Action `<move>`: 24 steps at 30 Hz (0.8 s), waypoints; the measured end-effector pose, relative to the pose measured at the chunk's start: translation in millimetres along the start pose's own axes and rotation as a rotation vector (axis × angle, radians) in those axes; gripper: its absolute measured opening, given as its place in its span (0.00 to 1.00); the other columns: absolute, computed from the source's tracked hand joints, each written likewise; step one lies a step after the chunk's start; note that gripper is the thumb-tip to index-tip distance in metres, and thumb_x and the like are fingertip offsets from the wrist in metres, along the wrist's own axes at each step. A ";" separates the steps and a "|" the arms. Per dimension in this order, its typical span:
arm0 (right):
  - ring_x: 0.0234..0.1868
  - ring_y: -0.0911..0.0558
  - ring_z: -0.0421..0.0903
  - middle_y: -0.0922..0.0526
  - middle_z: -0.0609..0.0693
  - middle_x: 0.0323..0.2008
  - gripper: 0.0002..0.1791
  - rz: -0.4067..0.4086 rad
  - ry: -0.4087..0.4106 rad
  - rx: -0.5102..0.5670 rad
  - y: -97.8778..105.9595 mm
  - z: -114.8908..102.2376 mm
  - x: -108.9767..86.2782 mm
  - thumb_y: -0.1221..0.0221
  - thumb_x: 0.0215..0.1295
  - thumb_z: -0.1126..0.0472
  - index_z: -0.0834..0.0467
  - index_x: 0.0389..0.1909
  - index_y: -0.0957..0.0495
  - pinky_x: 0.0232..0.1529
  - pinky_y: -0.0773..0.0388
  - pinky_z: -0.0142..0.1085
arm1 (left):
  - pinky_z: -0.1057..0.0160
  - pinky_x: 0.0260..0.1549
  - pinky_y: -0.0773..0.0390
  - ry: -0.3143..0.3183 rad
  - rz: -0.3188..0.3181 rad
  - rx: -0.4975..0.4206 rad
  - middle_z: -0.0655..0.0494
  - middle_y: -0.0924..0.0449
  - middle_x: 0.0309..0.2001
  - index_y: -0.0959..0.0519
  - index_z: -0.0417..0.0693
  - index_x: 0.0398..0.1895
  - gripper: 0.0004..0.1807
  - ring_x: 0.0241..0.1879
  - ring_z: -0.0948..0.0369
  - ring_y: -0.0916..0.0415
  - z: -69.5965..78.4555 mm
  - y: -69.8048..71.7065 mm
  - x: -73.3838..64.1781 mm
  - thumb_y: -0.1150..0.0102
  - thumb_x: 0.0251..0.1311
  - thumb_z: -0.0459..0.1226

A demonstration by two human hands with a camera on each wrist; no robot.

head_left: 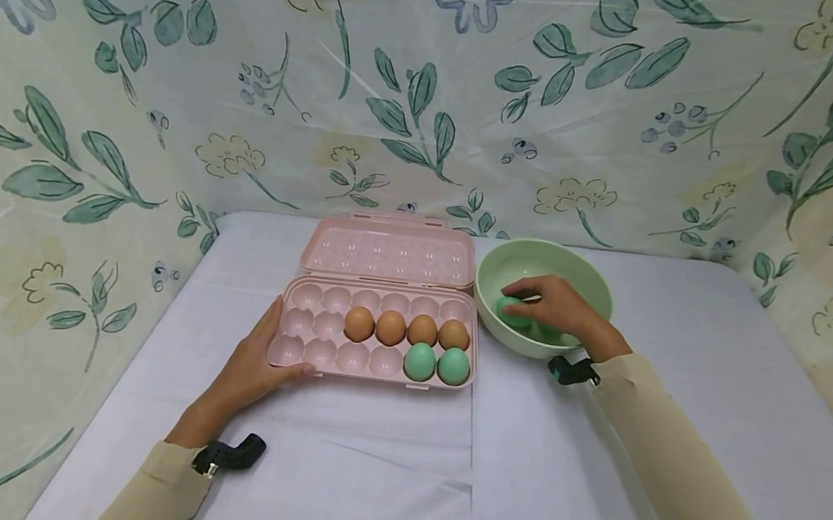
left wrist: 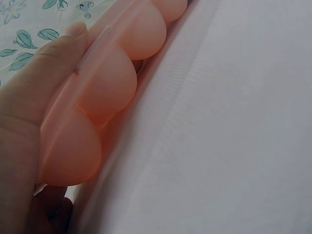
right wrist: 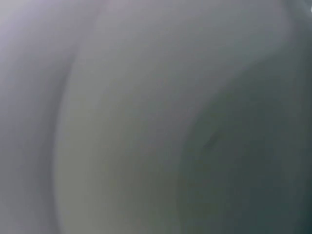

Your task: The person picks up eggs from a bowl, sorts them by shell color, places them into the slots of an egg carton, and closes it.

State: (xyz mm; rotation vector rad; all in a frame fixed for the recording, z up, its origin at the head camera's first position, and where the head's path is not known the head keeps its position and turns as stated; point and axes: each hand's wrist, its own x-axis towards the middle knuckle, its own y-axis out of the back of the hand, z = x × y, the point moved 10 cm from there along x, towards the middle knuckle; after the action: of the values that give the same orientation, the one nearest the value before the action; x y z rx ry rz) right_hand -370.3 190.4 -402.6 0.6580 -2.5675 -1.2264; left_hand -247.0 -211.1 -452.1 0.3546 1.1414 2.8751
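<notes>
Left hand (head_left: 251,365) on carton (head_left: 327,324); bowl (head_left: 573,277) beside

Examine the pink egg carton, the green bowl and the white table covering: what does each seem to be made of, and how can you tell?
Pink egg carton: probably smooth plastic; its moulded cups look slightly translucent in the left wrist view.
Green bowl: likely plastic, smooth with a soft sheen, though glazed ceramic is possible.
White table covering: probably fabric, matte, judging by its creases.

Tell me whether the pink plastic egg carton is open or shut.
The pink plastic egg carton is open: its dimpled lid is swung back, leaving four round brown eggs and two green eggs exposed.
</notes>
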 end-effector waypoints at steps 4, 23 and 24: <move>0.55 0.22 0.56 0.17 0.56 0.50 0.25 -0.016 -0.016 -0.027 -2.1 2.3 0.4 0.31 0.57 0.50 0.59 0.53 0.19 0.57 0.27 0.51 | 0.39 0.62 0.39 0.009 -0.002 0.011 0.57 0.57 0.77 0.64 0.58 0.78 0.70 0.72 0.51 0.49 -0.9 -0.7 -0.2 0.25 0.38 0.59; 0.53 0.21 0.54 0.17 0.55 0.49 0.21 -0.014 -0.026 -0.094 -3.9 1.5 0.7 0.31 0.57 0.56 0.59 0.51 0.18 0.54 0.26 0.49 | 0.39 0.62 0.38 0.015 0.003 0.012 0.59 0.58 0.77 0.63 0.59 0.78 0.70 0.72 0.52 0.49 -1.8 -0.5 -0.6 0.25 0.37 0.59; 0.52 0.21 0.54 0.17 0.55 0.49 0.21 -0.013 -0.022 -0.093 -3.8 1.2 0.7 0.31 0.57 0.56 0.59 0.51 0.18 0.54 0.26 0.49 | 0.39 0.62 0.38 0.014 0.003 0.011 0.60 0.57 0.77 0.63 0.60 0.78 0.70 0.72 0.52 0.48 -2.0 -0.6 -0.6 0.25 0.37 0.59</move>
State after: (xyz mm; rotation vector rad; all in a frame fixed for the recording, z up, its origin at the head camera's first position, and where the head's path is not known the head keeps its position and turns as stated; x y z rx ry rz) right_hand -370.2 188.8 -406.3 0.6459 -2.5098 -1.3559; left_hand -246.9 -212.1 -454.0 0.3376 1.1599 2.8801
